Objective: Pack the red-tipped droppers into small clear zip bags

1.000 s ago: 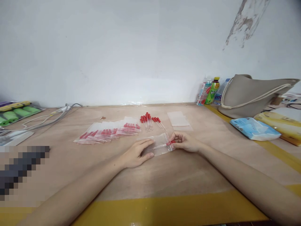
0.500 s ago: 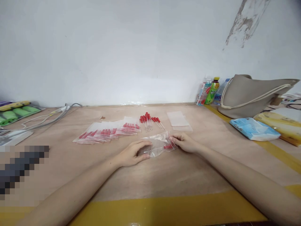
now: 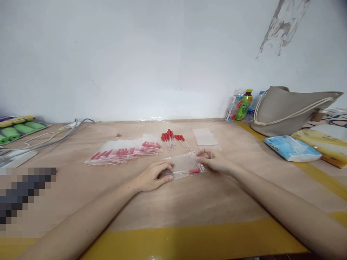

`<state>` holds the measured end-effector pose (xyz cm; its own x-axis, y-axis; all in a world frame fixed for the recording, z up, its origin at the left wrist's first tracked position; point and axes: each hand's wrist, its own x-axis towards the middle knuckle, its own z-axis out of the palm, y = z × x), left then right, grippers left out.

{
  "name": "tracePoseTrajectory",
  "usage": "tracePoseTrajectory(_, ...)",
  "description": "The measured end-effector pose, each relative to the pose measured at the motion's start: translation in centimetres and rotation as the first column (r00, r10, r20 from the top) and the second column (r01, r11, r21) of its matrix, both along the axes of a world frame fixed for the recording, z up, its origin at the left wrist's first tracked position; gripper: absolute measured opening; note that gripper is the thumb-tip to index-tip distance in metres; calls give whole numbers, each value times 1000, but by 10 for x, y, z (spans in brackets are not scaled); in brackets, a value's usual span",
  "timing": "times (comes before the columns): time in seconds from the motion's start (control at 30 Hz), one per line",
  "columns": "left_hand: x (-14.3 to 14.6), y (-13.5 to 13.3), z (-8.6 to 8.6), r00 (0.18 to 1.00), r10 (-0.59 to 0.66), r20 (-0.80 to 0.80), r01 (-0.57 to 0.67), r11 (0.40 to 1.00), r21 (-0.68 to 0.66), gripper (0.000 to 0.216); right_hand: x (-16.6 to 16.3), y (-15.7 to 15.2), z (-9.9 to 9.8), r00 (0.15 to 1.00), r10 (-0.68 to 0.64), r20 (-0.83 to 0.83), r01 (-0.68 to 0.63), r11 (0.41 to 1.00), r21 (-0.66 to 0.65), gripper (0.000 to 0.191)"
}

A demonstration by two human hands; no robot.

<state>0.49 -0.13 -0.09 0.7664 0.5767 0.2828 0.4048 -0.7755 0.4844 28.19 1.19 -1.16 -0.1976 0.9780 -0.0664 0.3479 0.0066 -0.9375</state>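
A small clear zip bag [image 3: 184, 165] lies on the brown table [image 3: 189, 195] with a red-capped dropper inside, near its right end. My left hand [image 3: 153, 176] grips the bag's left end, fingers curled on it. My right hand [image 3: 213, 160] pinches the bag's right, open end. Behind the bag lie loose red-capped droppers [image 3: 173, 139], a row of filled bags [image 3: 123, 151] to the left and a stack of empty clear bags [image 3: 205, 138] to the right.
A grey tote bag [image 3: 287, 110], drink bottles [image 3: 242, 104] and a blue wipes pack [image 3: 292, 148] sit at the right. Grey cables [image 3: 56, 137] and a green packet [image 3: 18, 129] lie at the far left. A blurred-out patch covers the left foreground.
The bag was lifted and crumpled half a second ago; now it lies flatter on the table. The red dropper sits further inside, and my right hand has shifted to the bag's upper right corner.
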Motion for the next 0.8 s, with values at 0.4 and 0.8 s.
tracePoseTrajectory(0.4, 0, -2, 1, 1000, 6, -9, -6, 1000, -3, 13, -54, 90, 20, 774, -363, 519, 240, 926, 291, 24)
tracePoseTrajectory(0.8, 0, -1, 0, 1000, -3, 0, 3, 1000, -24, 11, -36, 89, 31, 835, -296, 464, 229, 953, 196, 59)
